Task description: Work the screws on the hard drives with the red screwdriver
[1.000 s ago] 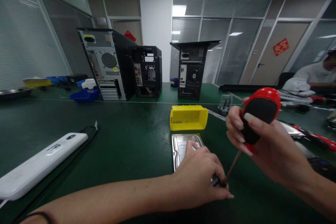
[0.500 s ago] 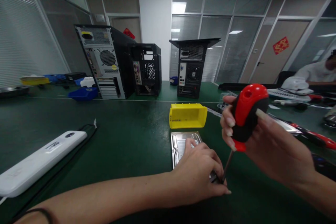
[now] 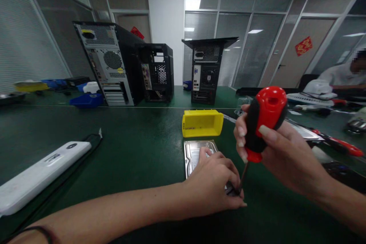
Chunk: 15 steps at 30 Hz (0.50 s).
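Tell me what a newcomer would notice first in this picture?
The red and black screwdriver, gripped in the right hand at right of centre, stands out most; its tip meets the near right corner of a metal drive lying flat on the green table. The left hand rests on the drive. A yellow bin sits just behind it, and three computer cases stand further back.

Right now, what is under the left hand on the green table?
Under the left hand lies a flat silver metal hard drive; only its far end shows. The near end, where the red-and-black screwdriver tip points, is covered by the fingers.
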{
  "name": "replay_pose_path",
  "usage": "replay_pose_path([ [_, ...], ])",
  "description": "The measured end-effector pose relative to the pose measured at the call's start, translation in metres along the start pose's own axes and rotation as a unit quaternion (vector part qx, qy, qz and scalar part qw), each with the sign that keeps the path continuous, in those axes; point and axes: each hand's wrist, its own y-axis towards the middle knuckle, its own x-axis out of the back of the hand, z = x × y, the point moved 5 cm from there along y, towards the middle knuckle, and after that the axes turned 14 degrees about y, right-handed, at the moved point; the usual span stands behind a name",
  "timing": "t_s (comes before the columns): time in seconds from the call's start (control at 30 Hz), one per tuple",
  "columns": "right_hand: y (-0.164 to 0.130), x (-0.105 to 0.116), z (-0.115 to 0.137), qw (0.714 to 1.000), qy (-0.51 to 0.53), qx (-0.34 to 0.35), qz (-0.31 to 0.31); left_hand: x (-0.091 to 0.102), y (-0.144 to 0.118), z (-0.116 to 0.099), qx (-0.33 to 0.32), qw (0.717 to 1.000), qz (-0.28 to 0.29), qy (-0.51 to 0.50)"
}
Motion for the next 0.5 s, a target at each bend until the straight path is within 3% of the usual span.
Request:
replay_pose_path([
  [0.33,-0.0019,-0.0001,0.0028,0.998,-0.045,-0.007,0.037,-0.0026,0.0000,0.0020,0.011,1.000,0.023,-0.003],
  [0.5,-0.0025,-0.0047,0.0030,0.998,0.017,-0.028,0.044,-0.0005,0.0001,0.0007,0.003,1.000,0.015,-0.003],
])
